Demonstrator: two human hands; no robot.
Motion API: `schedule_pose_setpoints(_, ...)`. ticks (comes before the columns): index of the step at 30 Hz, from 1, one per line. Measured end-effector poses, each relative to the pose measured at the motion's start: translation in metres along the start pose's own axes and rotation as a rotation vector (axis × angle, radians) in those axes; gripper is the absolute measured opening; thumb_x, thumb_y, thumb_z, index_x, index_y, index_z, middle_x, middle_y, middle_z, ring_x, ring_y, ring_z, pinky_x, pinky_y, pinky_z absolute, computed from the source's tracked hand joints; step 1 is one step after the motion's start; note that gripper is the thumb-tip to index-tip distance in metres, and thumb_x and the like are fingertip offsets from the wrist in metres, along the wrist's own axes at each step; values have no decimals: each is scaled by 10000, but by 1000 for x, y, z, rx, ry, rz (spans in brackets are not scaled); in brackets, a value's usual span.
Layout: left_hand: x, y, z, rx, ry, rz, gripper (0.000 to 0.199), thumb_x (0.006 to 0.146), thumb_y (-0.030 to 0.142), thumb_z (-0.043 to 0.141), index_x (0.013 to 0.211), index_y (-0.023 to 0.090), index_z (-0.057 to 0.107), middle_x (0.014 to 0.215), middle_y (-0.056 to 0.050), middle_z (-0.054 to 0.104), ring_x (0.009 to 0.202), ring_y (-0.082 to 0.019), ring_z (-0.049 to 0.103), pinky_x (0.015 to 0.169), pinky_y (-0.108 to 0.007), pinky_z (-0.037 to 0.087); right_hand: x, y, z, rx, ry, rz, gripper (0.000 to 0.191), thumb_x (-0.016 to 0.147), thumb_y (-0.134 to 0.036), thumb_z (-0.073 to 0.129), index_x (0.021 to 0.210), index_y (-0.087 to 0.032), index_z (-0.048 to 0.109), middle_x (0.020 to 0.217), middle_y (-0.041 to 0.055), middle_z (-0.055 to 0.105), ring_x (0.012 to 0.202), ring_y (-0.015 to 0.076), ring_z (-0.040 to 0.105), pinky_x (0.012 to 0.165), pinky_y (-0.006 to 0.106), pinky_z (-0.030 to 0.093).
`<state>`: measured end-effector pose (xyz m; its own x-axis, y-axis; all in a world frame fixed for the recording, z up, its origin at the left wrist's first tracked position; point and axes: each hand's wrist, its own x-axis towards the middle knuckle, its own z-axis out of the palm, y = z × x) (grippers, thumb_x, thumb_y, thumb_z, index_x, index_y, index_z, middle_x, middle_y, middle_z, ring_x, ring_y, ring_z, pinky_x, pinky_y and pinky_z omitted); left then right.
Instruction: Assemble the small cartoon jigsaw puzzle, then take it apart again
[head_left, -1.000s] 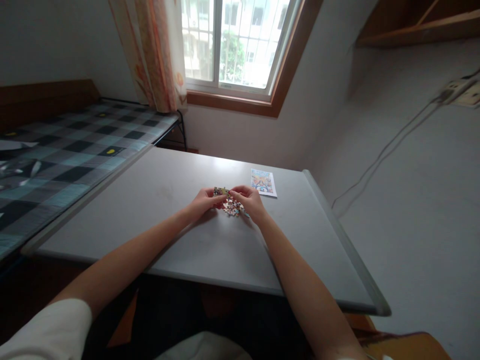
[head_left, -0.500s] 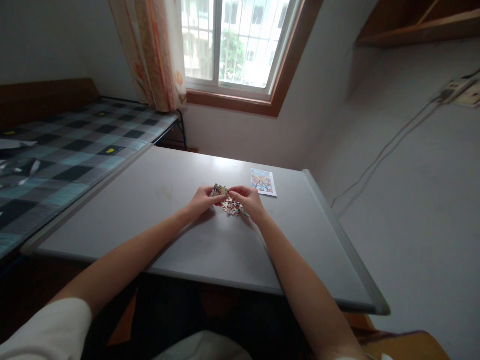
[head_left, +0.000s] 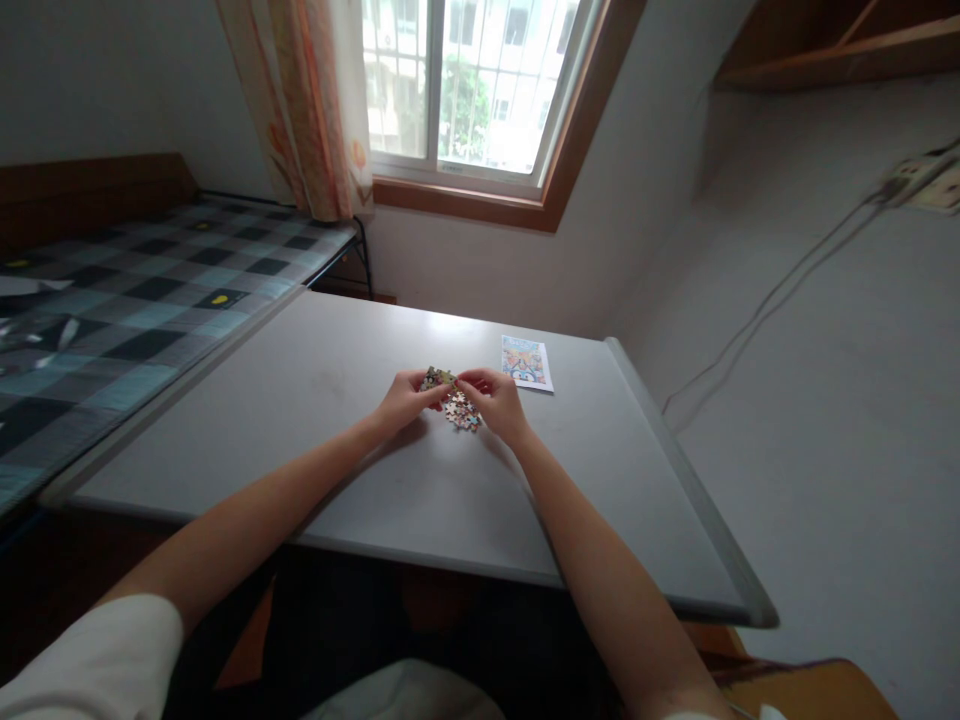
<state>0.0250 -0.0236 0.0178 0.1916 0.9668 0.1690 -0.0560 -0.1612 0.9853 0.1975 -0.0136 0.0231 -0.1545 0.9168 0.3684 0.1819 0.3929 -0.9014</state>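
My left hand (head_left: pixel 409 398) grips a small joined section of jigsaw puzzle (head_left: pixel 436 378), thumb on top, held just above the table. My right hand (head_left: pixel 493 395) is closed at the section's right edge, thumb and forefinger pinched together. Whether a separate piece sits in that pinch is too small to make out. Below and between both hands lies a little heap of loose puzzle pieces (head_left: pixel 463 412), partly covered by the fingers. A colourful picture card (head_left: pixel 528 364) rests flat on the table beyond my right hand.
The grey table (head_left: pixel 360 340) has a raised edge on its right side. A bed with a checked sheet (head_left: pixel 165 270) stands along the left. Ahead are a curtain (head_left: pixel 307 120) and a barred window (head_left: pixel 480 90). A cable (head_left: pixel 765 300) runs down the right wall.
My right fingers have shifted slightly at the edge of the puzzle section. A piece seen beneath my right hand earlier no longer shows. Otherwise the hands stay in place.
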Motion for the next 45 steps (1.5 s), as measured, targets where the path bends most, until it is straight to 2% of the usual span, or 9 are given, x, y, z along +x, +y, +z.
schedule_pose_setpoints(3, -1, 2, -1, -61, -14, -60, 360, 647, 434, 793, 763, 110, 688, 682, -38, 634, 616, -121, 561, 574, -243, 481, -1, -4, 0, -12, -1, -20, 276, 722, -452, 699, 780, -182, 715, 765, 52, 696, 638, 149, 596, 613, 290, 481)
schedule_pose_setpoints(8, -2, 3, -2, -130, -71, -81, 353, 660, 436, 783, 750, 113, 672, 661, -21, 609, 594, -106, 536, 582, -245, 455, -1, -3, 0, 113, -25, 62, 307, 702, -484, 713, 791, -190, 723, 726, 37, 696, 651, 161, 611, 623, 295, 486)
schedule_pose_setpoints(10, -1, 2, -2, -61, -54, -36, 359, 674, 453, 769, 744, 116, 665, 664, -22, 610, 596, -112, 532, 578, -247, 444, 0, -2, 0, 150, -34, 91, 316, 686, -482, 726, 794, -185, 724, 731, 38, 702, 659, 163, 617, 622, 292, 487)
schedule_pose_setpoints(17, -3, -1, -1, 441, 61, 224, 313, 780, 417, 668, 652, 135, 623, 612, 0, 559, 599, -114, 467, 553, -232, 345, 0, -2, 0, 84, -12, 104, 314, 651, -468, 741, 747, -170, 715, 641, 38, 672, 585, 152, 584, 542, 271, 453)
schedule_pose_setpoints(27, -4, -1, -2, 583, 71, 294, 328, 788, 380, 658, 573, 157, 549, 575, 22, 511, 579, -105, 407, 556, -239, 315, -1, -4, 1, 42, 0, 129, 307, 635, -465, 737, 707, -168, 706, 597, 36, 660, 560, 151, 576, 505, 260, 438)
schedule_pose_setpoints(29, -4, -1, -2, 539, 59, 270, 323, 781, 393, 666, 588, 154, 567, 578, 18, 521, 579, -105, 421, 549, -235, 328, 0, -4, 1, 68, -3, 136, 314, 623, -473, 747, 703, -173, 702, 609, 35, 666, 569, 151, 583, 514, 260, 447)
schedule_pose_setpoints(37, -1, 6, -1, 42, -22, 15, 405, 661, 497, 759, 766, 115, 675, 666, -27, 612, 599, -124, 538, 557, -246, 465, 0, -5, 1, 176, -34, 149, 364, 621, -520, 754, 745, -183, 695, 689, 32, 688, 620, 147, 601, 568, 268, 473)
schedule_pose_setpoints(41, -1, 3, -1, 72, -16, 51, 388, 677, 486, 753, 759, 117, 669, 663, -24, 608, 594, -120, 535, 555, -242, 454, 0, -5, 1, 216, -34, 179, 362, 615, -508, 758, 748, -177, 695, 684, 28, 685, 629, 147, 604, 590, 272, 479)
schedule_pose_setpoints(45, -3, 1, -1, 287, 3, 171, 302, 743, 422, 711, 702, 134, 631, 634, -12, 583, 600, -123, 519, 557, -238, 409, 0, -4, 0, 219, -15, 212, 342, 612, -483, 761, 745, -174, 699, 691, 36, 693, 635, 155, 611, 606, 282, 486)
